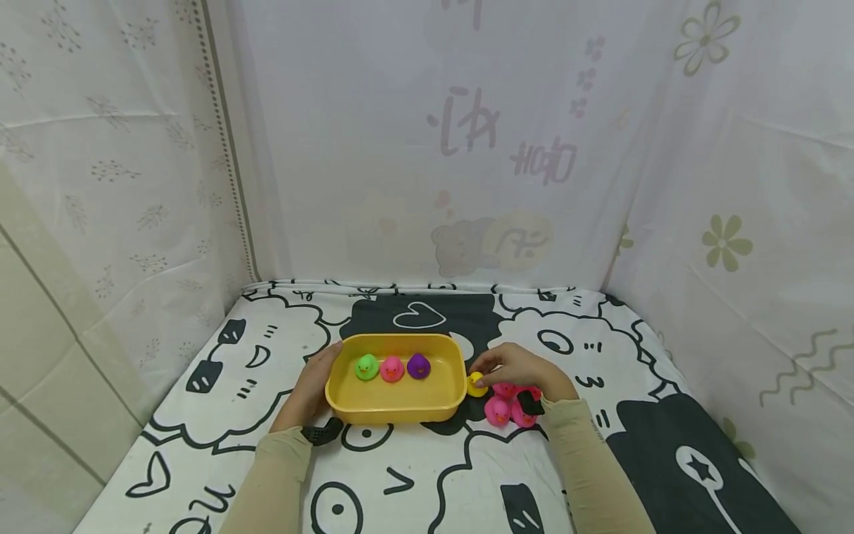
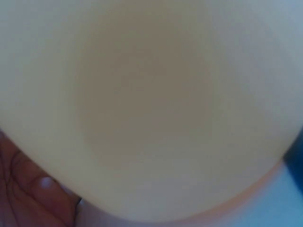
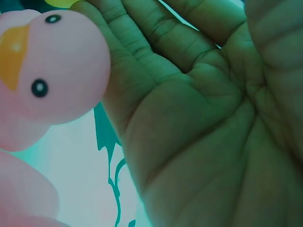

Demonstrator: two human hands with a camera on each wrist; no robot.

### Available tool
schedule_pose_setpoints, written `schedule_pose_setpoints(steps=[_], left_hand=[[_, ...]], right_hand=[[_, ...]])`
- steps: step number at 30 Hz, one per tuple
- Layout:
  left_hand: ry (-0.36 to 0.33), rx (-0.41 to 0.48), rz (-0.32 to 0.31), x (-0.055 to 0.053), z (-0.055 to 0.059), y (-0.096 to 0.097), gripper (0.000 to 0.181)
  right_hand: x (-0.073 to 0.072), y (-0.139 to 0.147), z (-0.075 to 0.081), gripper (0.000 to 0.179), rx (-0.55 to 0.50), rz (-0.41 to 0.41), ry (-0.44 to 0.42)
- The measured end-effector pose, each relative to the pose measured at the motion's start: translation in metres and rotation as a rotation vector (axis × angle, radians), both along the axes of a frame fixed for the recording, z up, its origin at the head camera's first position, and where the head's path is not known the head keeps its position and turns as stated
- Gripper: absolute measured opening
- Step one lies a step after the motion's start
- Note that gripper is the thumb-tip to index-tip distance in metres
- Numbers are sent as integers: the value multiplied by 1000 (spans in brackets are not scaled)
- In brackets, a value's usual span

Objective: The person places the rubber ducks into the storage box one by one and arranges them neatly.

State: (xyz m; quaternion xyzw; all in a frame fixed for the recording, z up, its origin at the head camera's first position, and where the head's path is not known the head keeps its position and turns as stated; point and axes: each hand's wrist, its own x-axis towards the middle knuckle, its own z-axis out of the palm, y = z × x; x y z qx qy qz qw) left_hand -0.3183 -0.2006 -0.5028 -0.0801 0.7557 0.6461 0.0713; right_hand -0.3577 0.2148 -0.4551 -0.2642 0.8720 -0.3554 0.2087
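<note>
- I see the yellow duck (image 1: 477, 388) on the cloth (image 1: 394, 471), just beside the tray's right end; fingers partly cover it, so I cannot tell which way its bill points or how its long axis lies.
- The right hand (image 1: 517, 365) reaches over it from the right, bent fingers nearly together and pinching the duck near its top.
- The left hand (image 1: 312, 384) lies against the tray's left end, fingertips at the far corner; I cannot tell how far its fingers are bent or whether they grip, since my left wrist view is mostly blur.
- The yellow tray (image 1: 394, 417) sits upright, its long axis running left to right.
- Inside it, from left to right, I have a green duck (image 1: 366, 366), a pink duck (image 1: 391, 368) and a purple duck (image 1: 418, 366) in a row; the green and pink bills face me.
- Several pink ducks (image 1: 497, 411) cluster right of the tray, partly under the right wrist.
- A pale curtain (image 1: 360, 148) hangs behind.
</note>
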Motion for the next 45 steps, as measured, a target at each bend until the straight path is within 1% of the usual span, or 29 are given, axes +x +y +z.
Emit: schedule_pose_setpoints(steps=[5,7,12,15,20,23,26,29,34,39,42,45], left_hand=[[3,3,1,1,1,0,74],[2,8,0,1,1,0,77],[1,8,0,2,-1,0,77],[5,11,3,2,-1,1,76],[17,19,6,3,-2,1,70],[12,17,13,3,-2,2,68],[8,9,12,4,-1,2,71],[10,2,11,5,1,3,78],[13,-4,7,3,1,2,87],[20,-2,2,3,2,1,79],[19,19,-1,2,1,1,76],[13,47,-2,2,-1,1,77]], right_hand=[[-1,2,0,23,-6,-3,35],[0,3,0,23,-11,-9,40],[2,2,5,24,-34,-38,67],[0,1,8,25,-44,-40,104],[-2,2,16,27,-40,-63,137],[-2,2,24,27,-44,-80,154],[-4,2,31,28,-47,-86,168],[-5,2,38,29,-46,-86,175],[-8,-1,45,28,-66,-59,190],[-8,-13,50,28,-84,-10,177],[-9,-24,49,30,-94,25,147],[-10,-34,45,30,-107,73,129]])
